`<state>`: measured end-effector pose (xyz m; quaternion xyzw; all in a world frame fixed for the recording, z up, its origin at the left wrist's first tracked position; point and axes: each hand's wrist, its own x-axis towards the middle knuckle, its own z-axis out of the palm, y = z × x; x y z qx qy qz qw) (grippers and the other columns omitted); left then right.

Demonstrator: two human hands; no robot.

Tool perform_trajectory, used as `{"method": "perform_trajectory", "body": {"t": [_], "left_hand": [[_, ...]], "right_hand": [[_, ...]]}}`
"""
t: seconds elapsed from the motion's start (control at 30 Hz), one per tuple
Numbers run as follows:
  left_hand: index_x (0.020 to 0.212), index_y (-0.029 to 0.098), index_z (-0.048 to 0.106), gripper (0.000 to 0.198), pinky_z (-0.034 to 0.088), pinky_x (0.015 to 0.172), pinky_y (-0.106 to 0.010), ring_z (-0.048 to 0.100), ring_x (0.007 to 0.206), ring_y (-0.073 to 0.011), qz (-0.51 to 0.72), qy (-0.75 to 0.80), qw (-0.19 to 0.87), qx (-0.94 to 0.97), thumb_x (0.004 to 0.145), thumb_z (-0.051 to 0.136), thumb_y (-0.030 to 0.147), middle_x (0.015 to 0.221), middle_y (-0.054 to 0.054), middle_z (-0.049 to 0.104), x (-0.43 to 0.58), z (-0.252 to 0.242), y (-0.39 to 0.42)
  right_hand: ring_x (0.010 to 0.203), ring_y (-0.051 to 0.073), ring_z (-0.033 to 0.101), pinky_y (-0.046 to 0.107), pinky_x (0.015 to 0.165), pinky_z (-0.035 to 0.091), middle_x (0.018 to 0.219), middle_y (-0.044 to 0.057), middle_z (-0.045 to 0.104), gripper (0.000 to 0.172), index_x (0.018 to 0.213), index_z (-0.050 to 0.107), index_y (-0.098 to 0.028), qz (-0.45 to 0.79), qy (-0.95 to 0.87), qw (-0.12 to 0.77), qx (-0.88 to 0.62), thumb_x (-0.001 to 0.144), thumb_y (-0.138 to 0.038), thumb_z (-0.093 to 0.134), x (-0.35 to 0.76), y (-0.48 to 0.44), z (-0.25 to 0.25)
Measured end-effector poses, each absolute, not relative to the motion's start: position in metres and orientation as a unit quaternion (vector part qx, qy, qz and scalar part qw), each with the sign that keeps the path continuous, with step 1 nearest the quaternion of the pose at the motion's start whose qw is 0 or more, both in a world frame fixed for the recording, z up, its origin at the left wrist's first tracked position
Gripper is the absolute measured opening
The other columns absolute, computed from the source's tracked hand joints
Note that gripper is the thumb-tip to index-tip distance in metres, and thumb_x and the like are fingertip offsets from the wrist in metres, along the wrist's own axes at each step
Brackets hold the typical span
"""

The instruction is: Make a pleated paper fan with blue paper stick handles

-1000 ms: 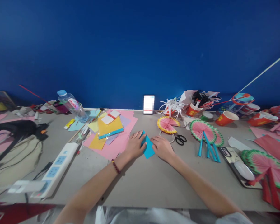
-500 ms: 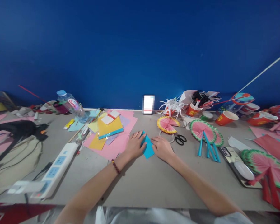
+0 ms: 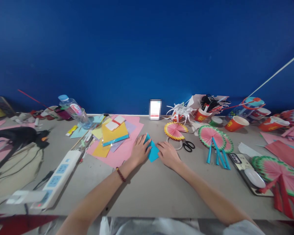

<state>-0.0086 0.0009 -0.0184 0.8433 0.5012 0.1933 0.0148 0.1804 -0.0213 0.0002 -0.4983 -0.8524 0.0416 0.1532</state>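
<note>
A small sheet of blue paper (image 3: 153, 153) lies flat on the table between my hands, one corner pointing toward me. My left hand (image 3: 140, 149) rests on its left side, fingers stretched forward and thumb out over the sheet. At the right edge of the paper, my right hand (image 3: 168, 153) lies palm down with the fingers slightly bent, tips touching or almost touching the sheet. To the right of it are black-handled scissors (image 3: 188, 146) and a pink paper fan (image 3: 175, 131) with a yellow edge.
Coloured papers (image 3: 117, 132) lie to the left, near a tilted plastic bottle (image 3: 74, 111) and a white power strip (image 3: 60, 179). Pink-and-green paper fans (image 3: 212, 137), a phone (image 3: 237, 163) with a white mouse (image 3: 254, 178) on it and red paper cups (image 3: 237, 123) stand right.
The blue paper has shifted slightly left and turned a little. Both hands moved slightly left with it, and the right hand sits nearer the paper's edge, fingers flat.
</note>
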Motion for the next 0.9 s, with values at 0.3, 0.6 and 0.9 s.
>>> {"method": "perform_trajectory", "body": {"t": [0.3, 0.6, 0.9], "left_hand": [[0.133, 0.022, 0.045, 0.048, 0.030, 0.106, -0.047, 0.032, 0.131, -0.0288, 0.172, 0.511, 0.031, 0.841, 0.090, 0.039, 0.044, 0.144, -0.010, 0.038, -0.008, -0.020, 0.000], [0.133, 0.025, 0.045, 0.048, 0.030, 0.106, -0.047, 0.032, 0.131, -0.0278, 0.178, 0.511, 0.039, 0.840, 0.090, 0.040, 0.045, 0.145, -0.008, 0.037, -0.009, -0.019, 0.000], [0.132, 0.026, 0.045, 0.047, 0.029, 0.106, -0.047, 0.032, 0.131, -0.0270, 0.187, 0.509, 0.041, 0.839, 0.089, 0.041, 0.044, 0.144, -0.008, 0.038, -0.008, -0.020, 0.000]], "right_hand": [[0.098, 0.022, 0.052, 0.033, 0.087, 0.039, 0.102, 0.009, 0.064, 0.023, 0.099, 0.064, -0.015, 0.020, -0.860, 0.116, -0.497, 0.085, -0.014, 0.046, 0.178, -0.021, 0.007], [0.095, 0.019, 0.052, 0.030, 0.085, 0.040, 0.097, 0.007, 0.064, 0.024, 0.097, 0.065, -0.016, 0.048, -0.850, 0.130, -0.508, 0.084, -0.011, 0.045, 0.183, -0.024, 0.011], [0.098, 0.021, 0.049, 0.033, 0.087, 0.039, 0.106, 0.008, 0.060, 0.026, 0.107, 0.061, -0.017, 0.026, -0.858, 0.132, -0.495, 0.085, -0.014, 0.047, 0.183, -0.021, 0.004]]}}
